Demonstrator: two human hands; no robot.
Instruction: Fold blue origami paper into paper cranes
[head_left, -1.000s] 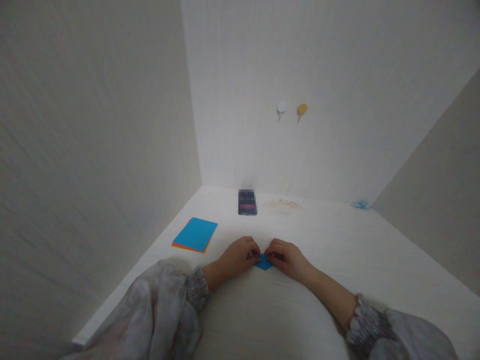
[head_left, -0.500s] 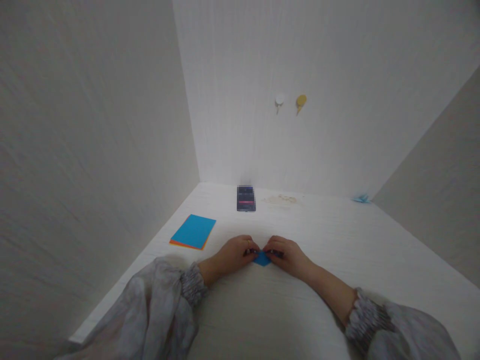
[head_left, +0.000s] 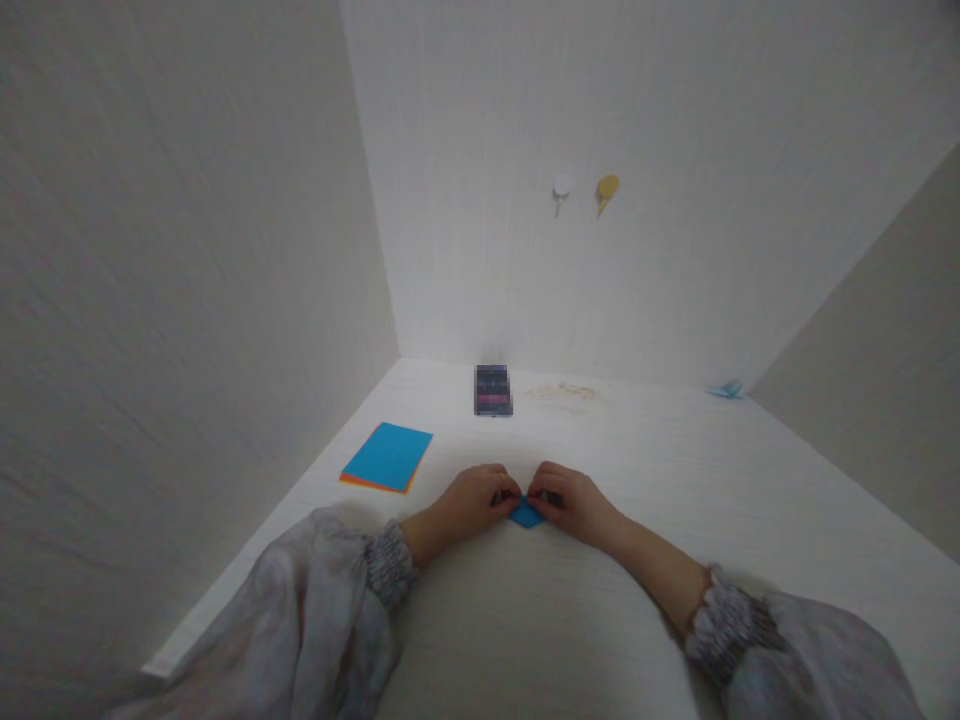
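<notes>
A small folded piece of blue origami paper (head_left: pixel 527 514) lies on the white table in front of me, its pointed lower edge toward me. My left hand (head_left: pixel 484 497) pinches its left side between thumb and fingers. On the opposite side my right hand (head_left: pixel 564 497) grips the paper in the same way, fingertips almost meeting the left ones at the top. The fingers cover the paper's upper part, so its full folded shape is hidden.
To the left lies a stack of paper sheets (head_left: pixel 388 458), blue on top with orange beneath. A blurred dark phone (head_left: pixel 493 391) rests near the back wall. Light-blue folded paper (head_left: pixel 727 390) sits in the far right corner. White (head_left: pixel 562 187) and yellow hooks (head_left: pixel 607 188) hang on the wall.
Both hands keep hold of the blue paper, and their fingertips have shifted slightly along its upper edge. The whole view has tilted a little.
</notes>
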